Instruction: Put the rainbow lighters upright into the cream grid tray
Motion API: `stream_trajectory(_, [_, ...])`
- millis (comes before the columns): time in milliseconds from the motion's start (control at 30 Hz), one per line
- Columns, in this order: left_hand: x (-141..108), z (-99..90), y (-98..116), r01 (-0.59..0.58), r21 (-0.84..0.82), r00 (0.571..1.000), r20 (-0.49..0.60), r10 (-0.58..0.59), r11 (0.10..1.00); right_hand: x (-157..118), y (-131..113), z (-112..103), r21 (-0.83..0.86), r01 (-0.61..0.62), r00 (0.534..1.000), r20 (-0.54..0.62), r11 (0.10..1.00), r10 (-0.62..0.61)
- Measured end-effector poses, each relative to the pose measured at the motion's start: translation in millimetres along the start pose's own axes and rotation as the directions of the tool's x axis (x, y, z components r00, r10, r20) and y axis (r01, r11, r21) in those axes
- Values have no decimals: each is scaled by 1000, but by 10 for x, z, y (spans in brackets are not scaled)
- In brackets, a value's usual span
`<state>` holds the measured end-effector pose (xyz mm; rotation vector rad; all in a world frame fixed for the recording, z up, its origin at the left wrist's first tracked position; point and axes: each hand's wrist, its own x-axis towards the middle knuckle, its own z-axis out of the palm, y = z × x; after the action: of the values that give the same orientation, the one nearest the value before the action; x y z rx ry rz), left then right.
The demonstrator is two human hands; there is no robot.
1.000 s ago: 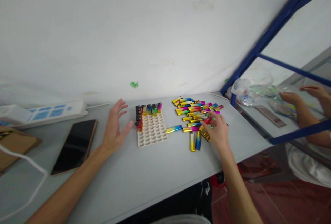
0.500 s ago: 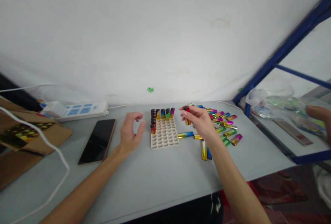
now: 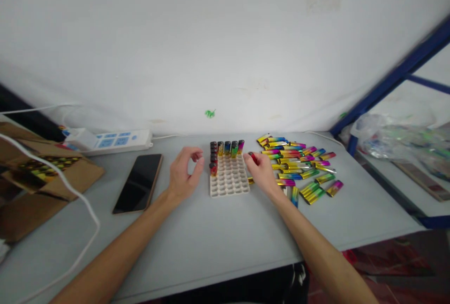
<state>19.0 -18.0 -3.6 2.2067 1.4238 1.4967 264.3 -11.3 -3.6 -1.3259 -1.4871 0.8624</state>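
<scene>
A white tray (image 3: 230,177) with rows of holes lies on the grey table. Several lighters (image 3: 227,147) with dark tops stand upright along its back row and left column. My left hand (image 3: 186,173) is held just left of the tray, fingers curled but apart, with nothing between them. At the tray's right side, my right hand (image 3: 260,169) is closed around a lighter (image 3: 252,156), whose red and dark top shows above the fingers; the rest is hidden. Many shiny coloured lighters (image 3: 290,161) lie in a loose pile to the right of that hand.
A black phone (image 3: 138,183) lies left of my left hand. Behind it is a white power strip (image 3: 121,141). An open cardboard box (image 3: 75,177) and a white cable (image 3: 79,194) are at the far left. A blue metal frame (image 3: 390,79) and plastic bags (image 3: 379,130) are at the right.
My right hand has turned and come down beside the tray with its lighter. The view has shifted slightly. The other person's hand at the right edge is out of view.
</scene>
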Motion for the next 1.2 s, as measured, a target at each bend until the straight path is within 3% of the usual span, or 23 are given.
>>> stream_trajectory(367, [8,-15,92,-8,3,1000,-17,8,1000,-25,-67,-46,1,64,998,13,998,-64])
stream_trajectory(467, [16,-8,171,-15,-3,999,-38,15,1000,-54,-98,-49,111,94,987,121,989,-107])
stream_trajectory(600, [28,-9,263,-48,-37,996,-71,45,998,-82,-145,-65,172,196,925,293,965,-241])
stream_trajectory(733, [31,-16,296,-62,-102,998,19,64,993,-109,-144,-49,212,199,867,418,957,-272])
stream_trajectory(933, [20,1,286,-102,-205,986,112,126,973,-138,-79,52,319,28,895,414,947,-166])
stream_trajectory(1033, [14,-16,284,-89,-236,989,96,114,968,-131,-100,48,312,45,901,398,949,-174])
stream_trajectory(1200, [-13,-62,238,-119,-198,989,57,133,973,-82,-96,-64,137,147,955,237,980,-177])
